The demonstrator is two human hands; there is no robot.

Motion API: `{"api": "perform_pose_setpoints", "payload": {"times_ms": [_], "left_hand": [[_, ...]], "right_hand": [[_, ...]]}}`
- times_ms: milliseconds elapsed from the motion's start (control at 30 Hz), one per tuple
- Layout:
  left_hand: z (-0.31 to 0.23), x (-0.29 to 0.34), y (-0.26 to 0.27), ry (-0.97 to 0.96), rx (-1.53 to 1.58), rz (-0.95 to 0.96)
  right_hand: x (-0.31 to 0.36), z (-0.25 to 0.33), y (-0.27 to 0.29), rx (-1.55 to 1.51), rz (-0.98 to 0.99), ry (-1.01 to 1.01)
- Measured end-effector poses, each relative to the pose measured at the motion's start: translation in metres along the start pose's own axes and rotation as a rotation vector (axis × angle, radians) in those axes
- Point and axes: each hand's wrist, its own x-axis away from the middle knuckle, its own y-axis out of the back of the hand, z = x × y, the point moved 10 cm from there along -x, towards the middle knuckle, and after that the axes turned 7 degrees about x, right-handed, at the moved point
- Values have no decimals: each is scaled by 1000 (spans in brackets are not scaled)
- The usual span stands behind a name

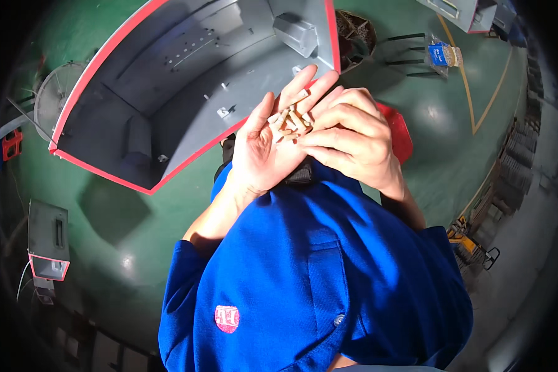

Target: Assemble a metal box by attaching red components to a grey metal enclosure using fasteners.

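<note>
Just beyond my hands, the biggest thing in view is a grey metal cabinet shell with a red-edged rim (167, 93), lying open on the green floor (136, 229); small studs and brackets dot its inner panel. To the far right of my hands lies a small blue-and-clear bag (443, 56) beside some dark strips, and well to the left of them a smaller grey box with a red rim (46, 239) sits on the floor. Part of a red container (400, 133) shows just behind my right hand.

My left hand (263, 152) is spread flat, palm up, serving as a tray. On its fingers rests a little heap of pale, short, cylinder-like pieces (290, 119), tan to cream in colour, lying every which way. My right hand (353, 139) is curled over the heap from the right, fingertips pinched narrow down among the pieces; I cannot tell whether it already has one between finger and thumb.

I judge these pieces to be light, hard and stiff, not fragile, but small and smooth enough to roll off the palm if it tilts. The sensible hold is one at a time, pinched across its middle with thumb and forefinger, the left palm kept level and slightly cupped.
</note>
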Motion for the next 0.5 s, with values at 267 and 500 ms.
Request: {"api": "perform_pose_setpoints", "payload": {"times_ms": [267, 500], "left_hand": [[-46, 38, 7, -72, -17, -29], [-64, 51, 37, -138, -29, -132]], "right_hand": [[-24, 53, -66, 199, 151, 148], [-22, 59, -89, 185, 142, 218]]}}
